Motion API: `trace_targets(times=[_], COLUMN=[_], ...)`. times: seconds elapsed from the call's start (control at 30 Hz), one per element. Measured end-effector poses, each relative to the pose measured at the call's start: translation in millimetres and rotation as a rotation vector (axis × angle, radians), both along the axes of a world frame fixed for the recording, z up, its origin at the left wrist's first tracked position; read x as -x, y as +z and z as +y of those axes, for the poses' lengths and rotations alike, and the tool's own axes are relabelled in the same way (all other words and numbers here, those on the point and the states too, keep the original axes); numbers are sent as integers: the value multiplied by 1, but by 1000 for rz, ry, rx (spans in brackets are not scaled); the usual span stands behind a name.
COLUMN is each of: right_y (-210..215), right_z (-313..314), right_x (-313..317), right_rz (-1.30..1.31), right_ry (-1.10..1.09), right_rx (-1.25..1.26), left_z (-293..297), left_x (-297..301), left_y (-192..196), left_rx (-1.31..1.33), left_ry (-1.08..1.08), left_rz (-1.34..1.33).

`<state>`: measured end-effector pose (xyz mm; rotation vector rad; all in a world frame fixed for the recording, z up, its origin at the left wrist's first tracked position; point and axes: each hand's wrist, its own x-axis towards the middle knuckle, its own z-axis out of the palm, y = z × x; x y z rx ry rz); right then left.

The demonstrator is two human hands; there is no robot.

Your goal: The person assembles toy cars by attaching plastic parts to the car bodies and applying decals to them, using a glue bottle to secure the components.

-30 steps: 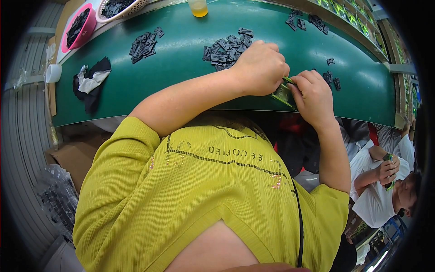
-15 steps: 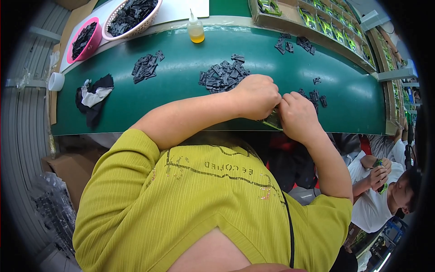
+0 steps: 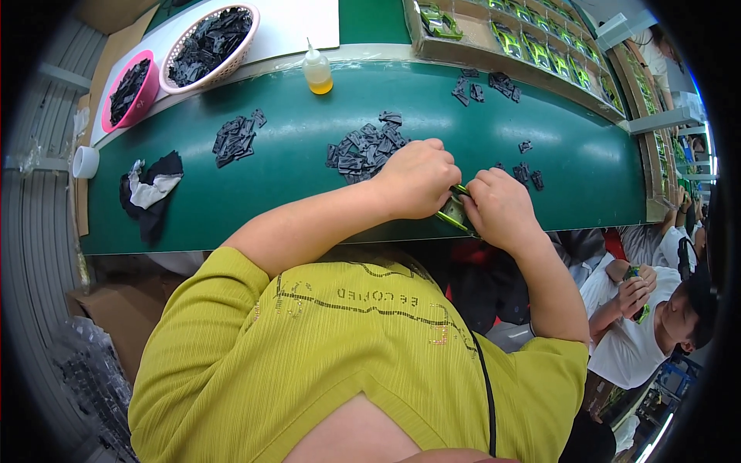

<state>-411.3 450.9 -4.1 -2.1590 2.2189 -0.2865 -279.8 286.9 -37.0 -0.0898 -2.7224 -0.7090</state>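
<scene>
Between my two hands, close to the table's front edge, is a bright green and black plastic part (image 3: 455, 213) with an open frame. My left hand (image 3: 421, 177) is closed on its left side, the fingers curled so that the fingertips are hidden. On its right side my right hand (image 3: 500, 207) grips it with bent fingers. Just beyond my left hand lies a big pile of small black plastic pieces (image 3: 363, 150). A few more black pieces (image 3: 522, 174) rest beyond my right hand.
A dropper bottle with yellow liquid (image 3: 317, 71) stands at the back. Pink basket (image 3: 245, 48) and pink bowl (image 3: 137, 104) hold black pieces. Black and white cloths (image 3: 158, 185) lie left. A partitioned box (image 3: 471, 48) of green parts lines the far right; a co-worker (image 3: 637, 324) sits at right.
The view has shifted slightly. My hands have parted a little and turned, so more of the green and black part shows between them. Both still hold it.
</scene>
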Motion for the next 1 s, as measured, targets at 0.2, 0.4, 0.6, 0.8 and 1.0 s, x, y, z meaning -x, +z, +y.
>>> trace_targets(times=[0.2,0.4,0.6,0.8,1.0], right_y=[-5,1,-2,20,-20], right_z=[1,-2,-3,-23,-67], right_x=[0,1,2,46,177], right_rz=[84,-4,22,-664,-523], right_ry=[46,68,19,-183,-809], right_rx=[-11,93,46,-263,210], left_z=[2,4,6,-3,-2], left_x=[10,4,-1,-21,-11], left_y=[4,-2,-2,4,-3], left_rx=[21,20,-12,-15,-59], left_ry=[-31,-12,24,-16,-57], left_rz=[-54,66,44,56,87])
